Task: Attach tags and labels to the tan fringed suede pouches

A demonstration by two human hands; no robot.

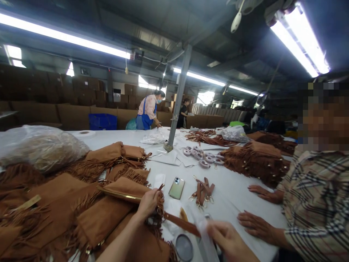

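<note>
My left hand (149, 203) is closed on the edge of a brown fringed bag (128, 187) with a gold zipper, at its fringed end. From that end a brown strap (182, 223) runs right towards my right hand (227, 238). My right hand is blurred by motion, its fingers pinched on a whitish, see-through strip (202, 229) at the strap's far end. Whether it also grips the strap, I cannot tell. Below the strap lies a round grey disc (184, 247). Several short brown straps with metal clasps (203, 191) lie beyond, beside a phone (177, 188).
More brown fringed bags (60, 193) are heaped at left, near a large clear plastic bag (40, 145). A post (178, 98) rises from the white table (234, 193). Rolls of white-wrapped straps (204, 156) lie mid-table. At right, a co-worker's hands (257, 223) rest on the table.
</note>
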